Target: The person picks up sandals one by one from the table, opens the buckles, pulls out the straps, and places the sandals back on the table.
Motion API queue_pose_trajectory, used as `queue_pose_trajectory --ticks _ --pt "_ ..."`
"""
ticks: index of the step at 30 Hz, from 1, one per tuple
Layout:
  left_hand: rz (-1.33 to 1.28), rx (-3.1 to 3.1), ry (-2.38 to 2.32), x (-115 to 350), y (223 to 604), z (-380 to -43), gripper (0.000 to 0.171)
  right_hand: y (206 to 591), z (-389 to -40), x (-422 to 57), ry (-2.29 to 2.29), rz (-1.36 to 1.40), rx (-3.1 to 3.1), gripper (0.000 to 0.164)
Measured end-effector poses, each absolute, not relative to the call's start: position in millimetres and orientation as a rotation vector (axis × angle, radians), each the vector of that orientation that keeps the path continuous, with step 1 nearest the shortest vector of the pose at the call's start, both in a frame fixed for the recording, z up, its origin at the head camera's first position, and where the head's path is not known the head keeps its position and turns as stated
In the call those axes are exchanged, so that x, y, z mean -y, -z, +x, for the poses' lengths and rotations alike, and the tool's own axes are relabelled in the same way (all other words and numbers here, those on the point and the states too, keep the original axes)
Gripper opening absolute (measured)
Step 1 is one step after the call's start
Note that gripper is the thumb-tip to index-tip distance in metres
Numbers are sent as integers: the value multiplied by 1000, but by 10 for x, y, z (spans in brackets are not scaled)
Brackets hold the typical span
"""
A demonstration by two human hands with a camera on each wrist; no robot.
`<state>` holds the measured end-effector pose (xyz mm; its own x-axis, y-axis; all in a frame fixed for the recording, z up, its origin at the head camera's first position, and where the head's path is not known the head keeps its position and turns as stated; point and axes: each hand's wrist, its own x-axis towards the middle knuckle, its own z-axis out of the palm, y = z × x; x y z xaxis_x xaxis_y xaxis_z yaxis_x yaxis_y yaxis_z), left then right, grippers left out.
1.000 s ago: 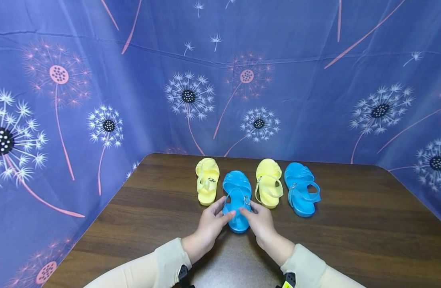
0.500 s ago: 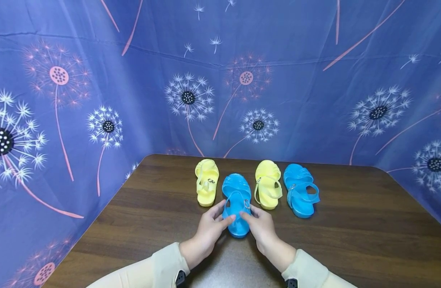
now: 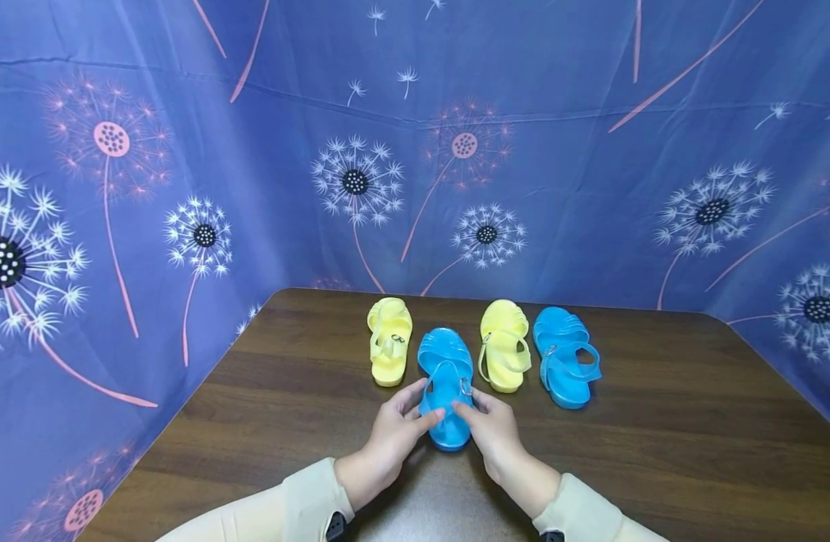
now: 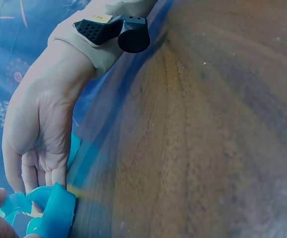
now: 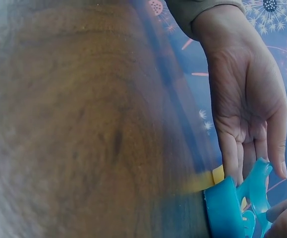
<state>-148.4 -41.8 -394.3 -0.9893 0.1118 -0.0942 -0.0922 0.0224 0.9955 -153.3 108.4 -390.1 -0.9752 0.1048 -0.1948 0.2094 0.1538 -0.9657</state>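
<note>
Both hands hold a blue sandal point(image 3: 446, 351) near the middle of the table, its toe pointing away from the person. My left hand point(image 3: 393, 430) grips its left side and my right hand point(image 3: 496, 435) its right side. Each thumb lies over the heel part, with the fingers along the outer sides, partly hidden. A small buckle sits on the strap by the right fingertips. In the left wrist view the sandal's heel point(image 4: 59, 213) stands low at the table surface. The right wrist view shows the same heel point(image 5: 221, 208) at the bottom, between the two hands.
Behind the held sandal, a yellow sandal point(image 3: 389, 369) lies to the left and another yellow sandal point(image 3: 505, 370) to the right. A second blue sandal point(image 3: 568, 385) is farthest right. The brown wooden table point(image 3: 686, 421) meets a blue dandelion-print cloth point(image 3: 578, 211).
The held blue sandal has slid a little toward the person, and both hands have moved back with it. The other sandals stay where they were.
</note>
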Motion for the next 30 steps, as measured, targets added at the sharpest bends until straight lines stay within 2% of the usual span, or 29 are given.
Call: queue_pose_trajectory --ticks 18,30 --pt "194 -2288 -1910 525 3805 -1522 68 3931 -1531 -1222 1834 177 -2400 56" --pt "585 -2599 -1473 592 3739 -1878 66 3796 -1561 -1322 1823 140 -2418 52"
